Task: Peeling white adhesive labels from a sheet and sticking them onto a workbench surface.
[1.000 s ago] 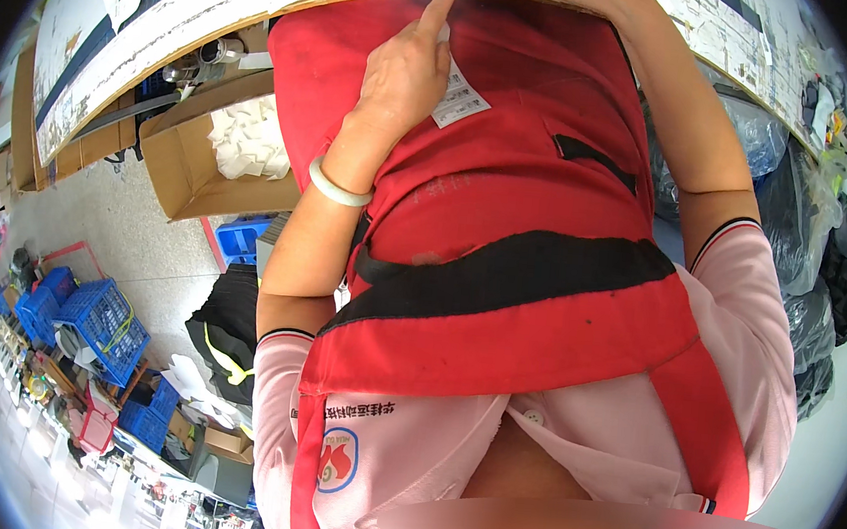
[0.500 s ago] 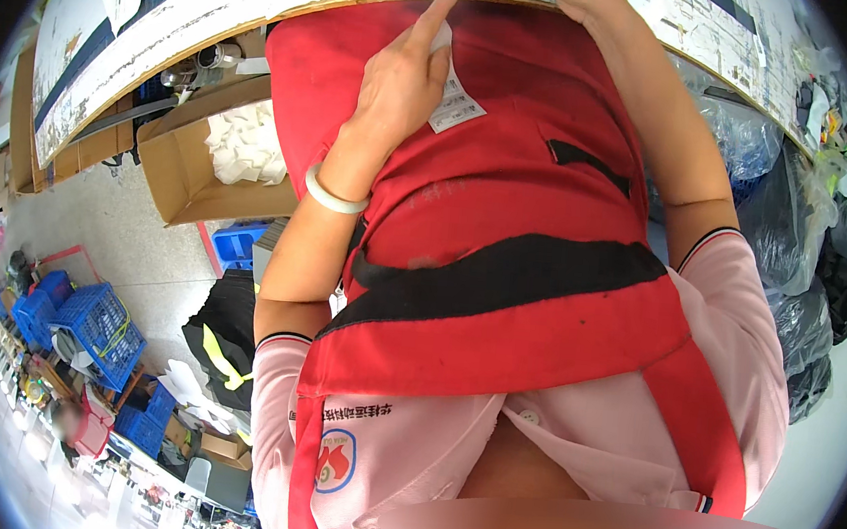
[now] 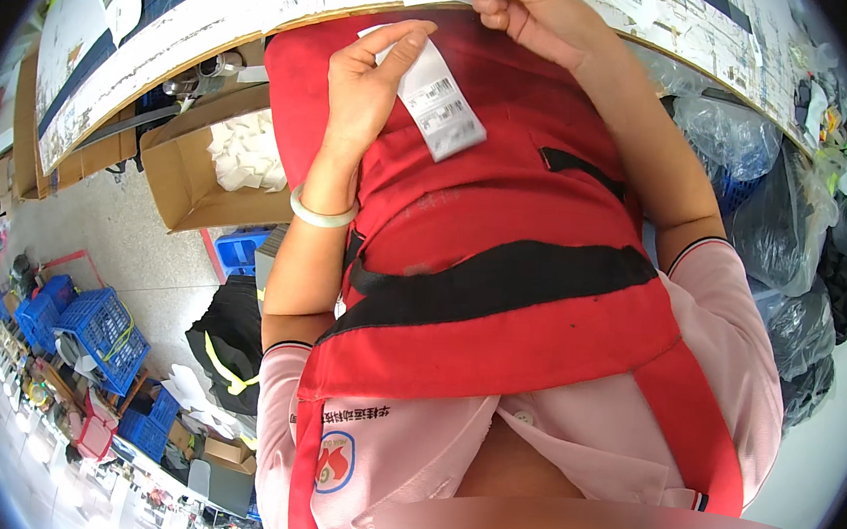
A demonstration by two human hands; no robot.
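Observation:
My left hand [image 3: 366,86] pinches a white printed label strip [image 3: 439,102] between thumb and forefinger; the strip hangs down over my red apron [image 3: 483,269]. A pale bangle [image 3: 321,217] circles that wrist. My right hand [image 3: 528,9] is up at the edge of the work table [image 3: 193,28], its fingers closed on the strip's upper end or on a paper there; I cannot tell which.
Printed sheets cover the table top. Below it stands an open cardboard box [image 3: 167,170] holding white pieces. Blue plastic crates [image 3: 90,328] sit on the floor at left. Dark plastic bags [image 3: 794,234] pile up at right.
My left hand has come down from pointing at the table edge and now holds the label strip, which has been pulled lower over the apron. The view has tilted slightly.

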